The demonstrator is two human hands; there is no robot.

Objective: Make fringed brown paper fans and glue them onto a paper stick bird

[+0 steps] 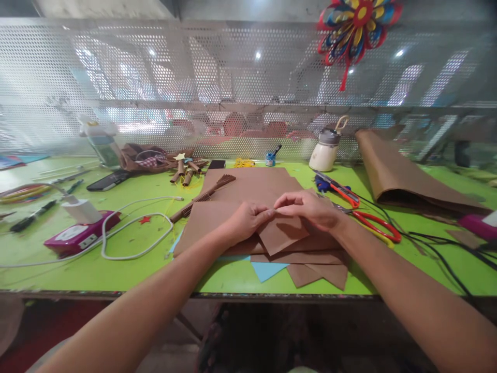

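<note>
At centre, our left hand (246, 223) and right hand (312, 210) pinch the upper edge of a small brown paper piece (282, 237), largely flat, over larger brown sheets (212, 220). Left of centre lie rolled brown paper tubes (188, 177), already formed.

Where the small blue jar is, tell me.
In the head view, the blue jar sits at the far side of the green table, just right of centre, between the yellow strands and the cream bottle.

Left hand (248, 221), right hand (312, 208) pinching brown paper piece (282, 235) (top corner possibly folded), over brown sheets (212, 223).
</note>
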